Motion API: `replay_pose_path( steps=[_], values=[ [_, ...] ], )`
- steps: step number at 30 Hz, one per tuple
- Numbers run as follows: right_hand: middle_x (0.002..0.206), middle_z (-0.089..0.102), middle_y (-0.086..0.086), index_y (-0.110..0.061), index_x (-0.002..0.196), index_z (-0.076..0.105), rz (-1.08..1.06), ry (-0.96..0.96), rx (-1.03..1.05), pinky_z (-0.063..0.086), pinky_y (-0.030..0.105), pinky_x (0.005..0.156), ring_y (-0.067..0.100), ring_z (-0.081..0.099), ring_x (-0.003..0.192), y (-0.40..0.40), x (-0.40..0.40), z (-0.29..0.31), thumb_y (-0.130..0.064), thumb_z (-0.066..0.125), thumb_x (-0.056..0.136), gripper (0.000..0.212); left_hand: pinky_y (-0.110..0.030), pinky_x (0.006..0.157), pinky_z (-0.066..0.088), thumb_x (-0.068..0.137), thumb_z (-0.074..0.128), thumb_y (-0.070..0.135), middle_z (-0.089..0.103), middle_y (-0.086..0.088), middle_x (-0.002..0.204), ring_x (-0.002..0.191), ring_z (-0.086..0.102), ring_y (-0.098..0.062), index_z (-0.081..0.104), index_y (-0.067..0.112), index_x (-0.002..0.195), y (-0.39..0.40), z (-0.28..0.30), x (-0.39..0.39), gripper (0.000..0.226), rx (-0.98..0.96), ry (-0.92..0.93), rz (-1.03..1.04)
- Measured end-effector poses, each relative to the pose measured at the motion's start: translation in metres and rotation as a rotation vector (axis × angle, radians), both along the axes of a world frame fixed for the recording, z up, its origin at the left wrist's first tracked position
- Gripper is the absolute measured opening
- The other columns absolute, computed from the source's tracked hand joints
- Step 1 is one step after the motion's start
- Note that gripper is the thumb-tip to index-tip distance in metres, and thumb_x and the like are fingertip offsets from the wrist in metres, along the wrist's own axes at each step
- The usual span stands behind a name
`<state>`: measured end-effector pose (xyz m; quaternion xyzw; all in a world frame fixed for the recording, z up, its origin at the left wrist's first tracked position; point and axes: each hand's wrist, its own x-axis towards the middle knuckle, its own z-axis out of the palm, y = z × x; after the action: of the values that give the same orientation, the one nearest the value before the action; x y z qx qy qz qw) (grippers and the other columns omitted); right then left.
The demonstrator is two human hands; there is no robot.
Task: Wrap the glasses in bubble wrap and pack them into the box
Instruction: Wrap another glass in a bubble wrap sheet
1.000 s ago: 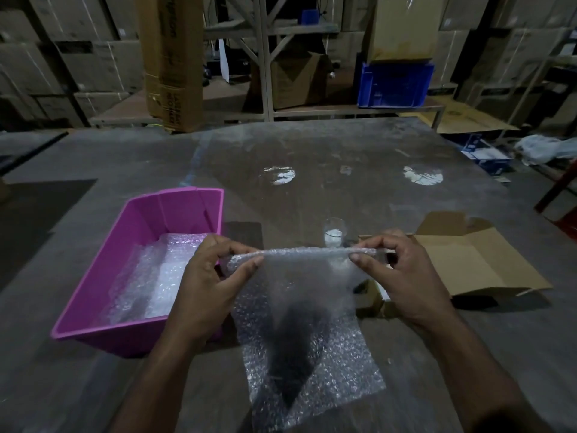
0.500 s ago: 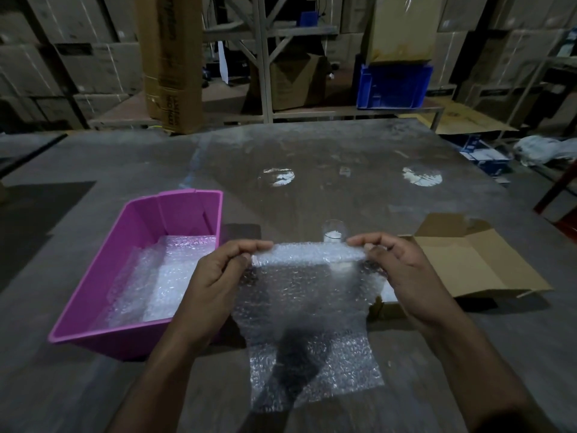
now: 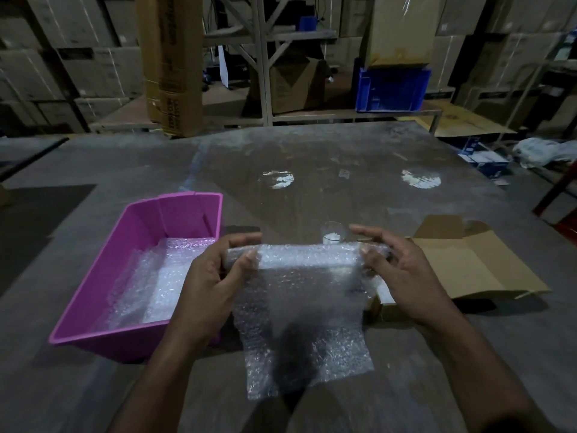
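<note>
Head view: we have rolled more bubble wrap (image 3: 307, 295), thickening its roll; left hand (image 3: 215, 276) and right hand (image 3: 402, 273) pinch its ends. Another glass (image 3: 333, 233) at twelve o'clock, box (image 3: 474, 264) at three; probably a glass inside.

The table (image 3: 312, 157) is a wide grey surface, dusty and a little scratched, with two bright spots of reflected light on its far half. On its left part stands a pink plastic bin (image 3: 93, 292), and some bubble wrap lies in the bottom of it. On the right part lies an open cardboard box (image 3: 468, 267) with its flaps spread flat on the surface. Between them, a little further back, stands a small clear glass (image 3: 333, 234), upright. The lower edge of a bubble wrap sheet (image 3: 309, 348) rests on the table at the near side.
</note>
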<state>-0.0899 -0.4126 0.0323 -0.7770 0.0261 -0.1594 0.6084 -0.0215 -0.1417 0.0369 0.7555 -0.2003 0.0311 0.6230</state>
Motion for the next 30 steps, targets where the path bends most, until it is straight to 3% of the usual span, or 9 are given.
replay_pose_path(
  steps=[2,7,11,14,16,19,22,25,30],
  values=[
    [0.098,0.070,-0.015,-0.037,0.120,0.069,-0.023,-0.025,0.030,0.047,0.013,0.063,-0.002,0.055,0.063,0.002,-0.001,0.000,-0.014,0.056,0.101,0.032,-0.024,0.069,0.053,0.099,0.056,0.031,0.064,0.015,0.078,0.074,0.060,-0.009,0.065,0.040,0.119,0.000,-0.002,0.000,0.024,0.035,-0.010,0.026],
    [0.119,0.073,-0.012,-0.026,0.106,0.077,0.033,0.013,0.140,0.047,0.030,0.091,0.007,0.064,0.116,0.003,-0.004,-0.002,-0.014,0.057,0.099,0.024,-0.024,0.094,0.049,0.106,0.041,0.000,0.075,0.014,0.107,0.107,0.066,-0.005,0.074,0.025,0.104,-0.001,0.002,-0.005,0.041,0.041,0.002,-0.017],
    [0.121,0.072,-0.009,-0.020,0.111,0.075,0.128,0.030,0.094,0.055,0.027,0.090,0.008,0.068,0.111,0.000,-0.009,-0.001,-0.010,0.081,0.078,0.035,-0.024,0.092,0.054,0.099,0.061,0.015,0.074,0.011,0.117,0.109,0.069,-0.014,0.074,0.024,0.110,0.001,0.005,-0.006,0.020,0.015,0.066,-0.089],
    [0.102,0.076,-0.007,-0.020,0.094,0.078,0.008,-0.011,-0.010,0.055,0.019,0.078,0.010,0.071,0.096,-0.001,-0.005,-0.004,-0.005,0.080,0.081,0.020,-0.032,0.080,0.061,0.076,0.083,0.025,0.077,0.010,0.109,0.092,0.075,-0.014,0.075,0.025,0.108,-0.002,0.004,-0.007,0.033,0.089,0.064,-0.063],
    [0.098,0.070,-0.006,-0.022,0.088,0.078,-0.037,-0.055,-0.104,0.050,0.014,0.080,0.009,0.067,0.095,-0.003,-0.003,-0.004,-0.017,0.078,0.083,0.007,-0.033,0.075,0.060,0.075,0.080,0.030,0.077,0.006,0.100,0.085,0.074,-0.013,0.077,0.027,0.099,-0.005,0.004,-0.006,0.025,0.110,0.005,-0.006],
    [0.105,0.063,-0.009,-0.027,0.090,0.076,-0.005,-0.050,-0.144,0.046,0.015,0.085,0.004,0.063,0.101,-0.006,-0.003,-0.002,-0.037,0.067,0.086,0.014,-0.033,0.086,0.053,0.080,0.076,0.034,0.068,0.004,0.102,0.099,0.066,-0.013,0.076,0.029,0.090,-0.003,0.002,-0.001,0.011,0.124,-0.091,0.045],
    [0.100,0.072,-0.005,-0.031,0.108,0.075,0.016,-0.037,-0.065,0.054,0.027,0.086,0.007,0.069,0.093,-0.009,-0.003,0.001,-0.027,0.063,0.096,0.018,-0.024,0.086,0.052,0.086,0.072,0.032,0.070,0.004,0.103,0.100,0.066,-0.007,0.075,0.025,0.091,-0.006,0.006,0.000,0.009,0.124,-0.101,0.015],
    [0.100,0.073,0.004,-0.037,0.129,0.064,0.002,-0.054,-0.014,0.053,0.016,0.077,0.017,0.064,0.077,-0.011,-0.003,0.006,-0.020,0.056,0.101,0.033,-0.024,0.073,0.054,0.094,0.067,0.028,0.074,0.002,0.096,0.085,0.070,-0.010,0.073,0.027,0.103,-0.012,0.011,-0.003,0.012,0.040,-0.031,-0.022],
    [0.118,0.072,-0.014,-0.025,0.115,0.073,0.088,-0.009,0.037,0.049,0.015,0.079,0.000,0.065,0.096,-0.016,-0.004,0.010,-0.016,0.048,0.104,0.028,-0.015,0.069,0.046,0.105,0.051,0.013,0.065,0.019,0.085,0.072,0.056,-0.001,0.062,0.032,0.111,-0.021,0.014,-0.005,0.022,0.014,-0.027,0.036]
  ],
)
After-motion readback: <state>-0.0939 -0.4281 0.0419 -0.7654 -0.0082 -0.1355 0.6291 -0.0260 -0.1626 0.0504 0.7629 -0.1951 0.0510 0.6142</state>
